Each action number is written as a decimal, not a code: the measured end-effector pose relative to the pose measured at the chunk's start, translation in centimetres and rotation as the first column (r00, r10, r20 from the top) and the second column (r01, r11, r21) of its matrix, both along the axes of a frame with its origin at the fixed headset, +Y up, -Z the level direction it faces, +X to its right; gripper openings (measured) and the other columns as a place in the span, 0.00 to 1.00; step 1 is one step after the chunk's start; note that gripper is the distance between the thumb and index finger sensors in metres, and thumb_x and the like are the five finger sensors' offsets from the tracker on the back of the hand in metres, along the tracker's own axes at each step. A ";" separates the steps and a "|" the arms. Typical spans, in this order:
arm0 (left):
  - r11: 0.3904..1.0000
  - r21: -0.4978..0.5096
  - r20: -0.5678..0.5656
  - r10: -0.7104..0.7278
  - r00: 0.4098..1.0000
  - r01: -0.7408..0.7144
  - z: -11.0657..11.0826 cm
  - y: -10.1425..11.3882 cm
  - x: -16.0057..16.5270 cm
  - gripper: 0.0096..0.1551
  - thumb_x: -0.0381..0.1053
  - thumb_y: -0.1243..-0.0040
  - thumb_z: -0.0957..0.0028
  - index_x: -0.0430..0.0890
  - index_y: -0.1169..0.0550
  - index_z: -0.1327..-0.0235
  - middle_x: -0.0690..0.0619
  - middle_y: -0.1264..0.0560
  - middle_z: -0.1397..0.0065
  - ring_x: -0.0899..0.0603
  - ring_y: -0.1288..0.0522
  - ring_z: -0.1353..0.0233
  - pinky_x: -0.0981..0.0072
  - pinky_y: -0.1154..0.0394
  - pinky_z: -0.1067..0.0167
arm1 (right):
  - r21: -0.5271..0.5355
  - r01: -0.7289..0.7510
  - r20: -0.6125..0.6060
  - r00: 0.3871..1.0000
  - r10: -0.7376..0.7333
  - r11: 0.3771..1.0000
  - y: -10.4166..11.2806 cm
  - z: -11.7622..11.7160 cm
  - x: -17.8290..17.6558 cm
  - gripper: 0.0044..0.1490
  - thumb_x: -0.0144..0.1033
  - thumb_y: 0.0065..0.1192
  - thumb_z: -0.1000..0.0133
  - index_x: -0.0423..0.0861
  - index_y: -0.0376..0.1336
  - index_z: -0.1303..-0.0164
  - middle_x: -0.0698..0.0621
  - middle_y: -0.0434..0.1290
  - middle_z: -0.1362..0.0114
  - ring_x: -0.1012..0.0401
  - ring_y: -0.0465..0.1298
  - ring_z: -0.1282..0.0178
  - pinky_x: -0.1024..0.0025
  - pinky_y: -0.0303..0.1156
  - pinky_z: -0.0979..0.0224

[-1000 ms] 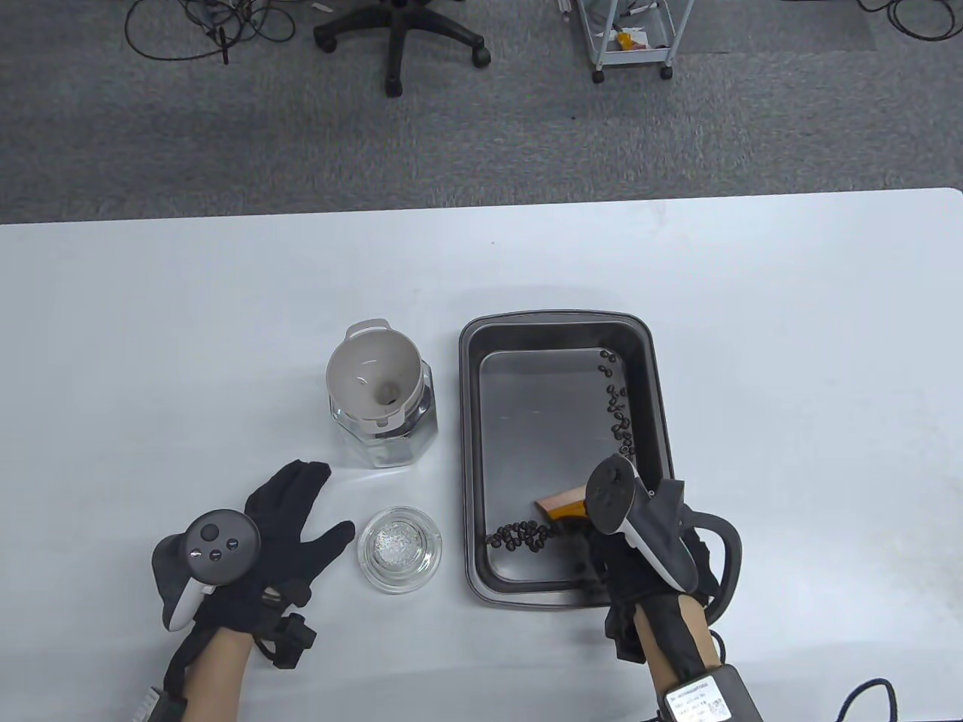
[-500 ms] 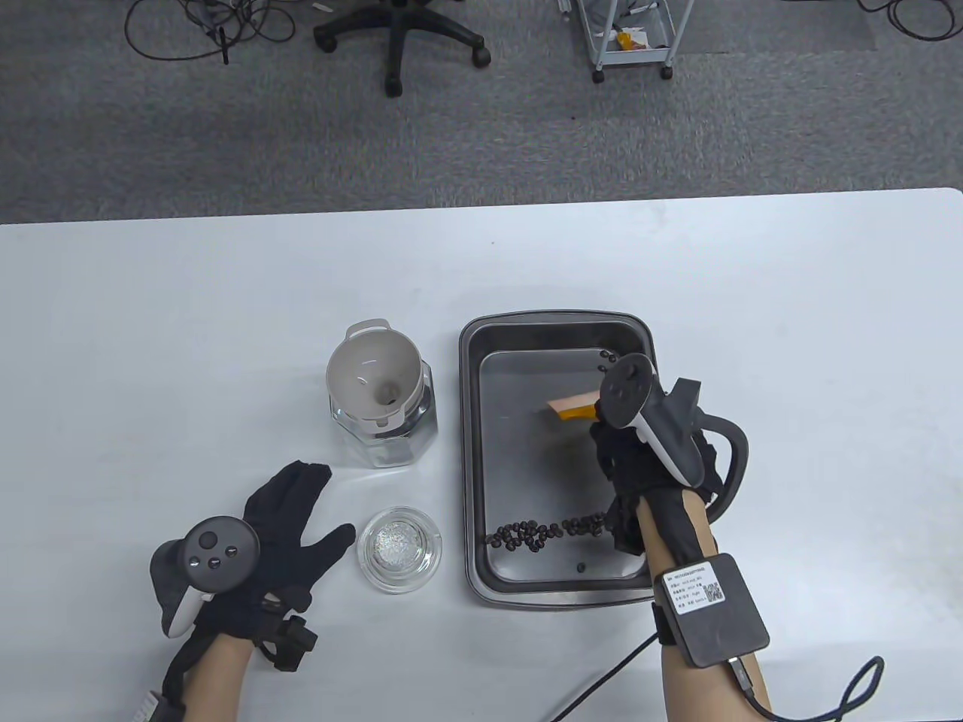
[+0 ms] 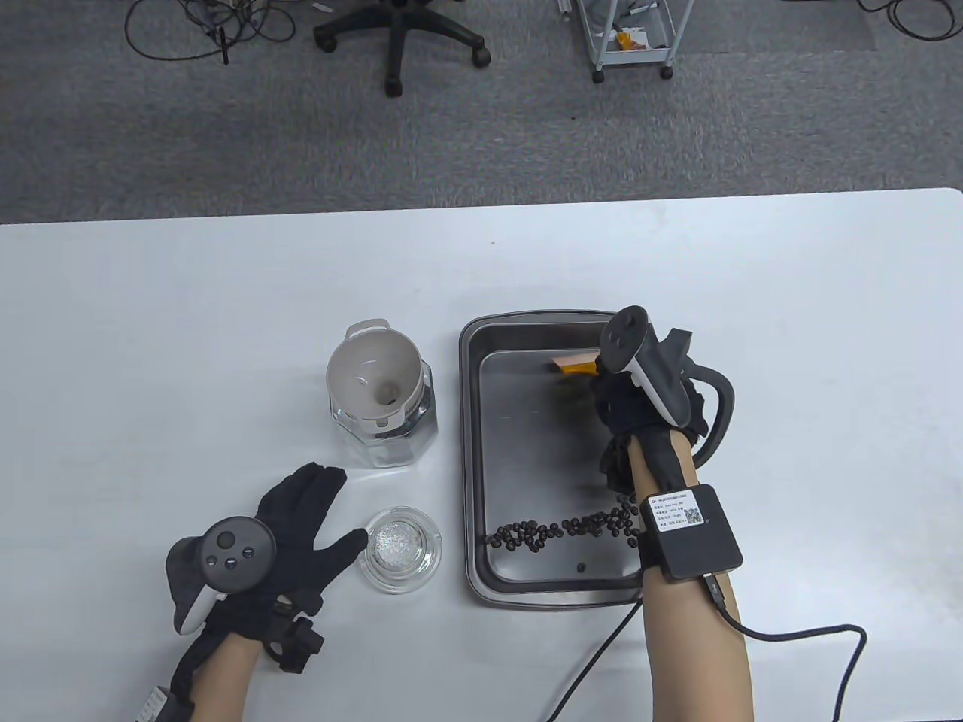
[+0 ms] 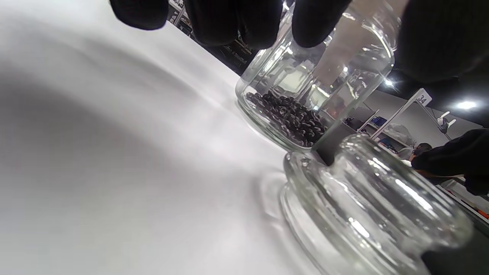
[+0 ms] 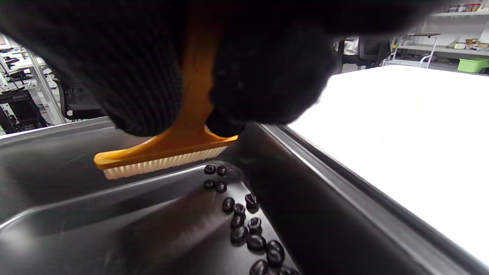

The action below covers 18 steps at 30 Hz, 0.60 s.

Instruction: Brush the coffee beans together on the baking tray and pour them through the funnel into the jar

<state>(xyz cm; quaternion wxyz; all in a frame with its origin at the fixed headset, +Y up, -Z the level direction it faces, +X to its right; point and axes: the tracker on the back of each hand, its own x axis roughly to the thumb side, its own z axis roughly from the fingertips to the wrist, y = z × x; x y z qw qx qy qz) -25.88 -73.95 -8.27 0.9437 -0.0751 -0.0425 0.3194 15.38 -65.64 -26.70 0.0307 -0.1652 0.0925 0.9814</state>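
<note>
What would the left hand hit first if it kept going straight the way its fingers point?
Probably the jar. The left hand lies flat, fingers aimed up and right at the jar's base; the left wrist view shows the jar just past the fingertips. The glass lid sits beside the thumb, likely off that line.

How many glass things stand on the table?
2: the jar carrying the funnel, left of the baking tray, and the glass lid nearer the person, touched by the left hand.

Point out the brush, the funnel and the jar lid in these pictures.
brush (image 5: 168, 154), right wrist view, on its orange head above the bristles.
funnel (image 3: 353, 368), table view, on its inner wall.
jar lid (image 3: 399, 550), table view, on its glass centre.
</note>
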 end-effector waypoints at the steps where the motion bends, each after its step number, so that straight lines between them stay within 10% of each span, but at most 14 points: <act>1: 1.000 0.000 0.000 0.000 1.000 0.000 0.0 0.0 0.0 0.50 0.81 0.36 0.53 0.66 0.40 0.20 0.55 0.42 0.11 0.38 0.42 0.13 0.33 0.43 0.22 | 0.001 -0.003 0.000 1.000 0.003 1.000 -0.1 -0.2 0.0 0.21 0.54 0.79 0.54 0.66 0.78 0.50 0.59 0.86 0.37 0.64 0.84 0.72 0.77 0.80 0.76; 18: 1.000 -0.009 0.001 -0.003 1.000 0.003 -0.1 0.0 0.0 0.50 0.81 0.36 0.53 0.66 0.40 0.20 0.54 0.42 0.11 0.38 0.42 0.13 0.33 0.43 0.22 | -0.011 -0.023 0.005 1.000 0.023 1.000 -2.0 -0.6 0.6 0.20 0.53 0.80 0.54 0.64 0.80 0.52 0.61 0.92 0.46 0.64 0.84 0.72 0.78 0.80 0.77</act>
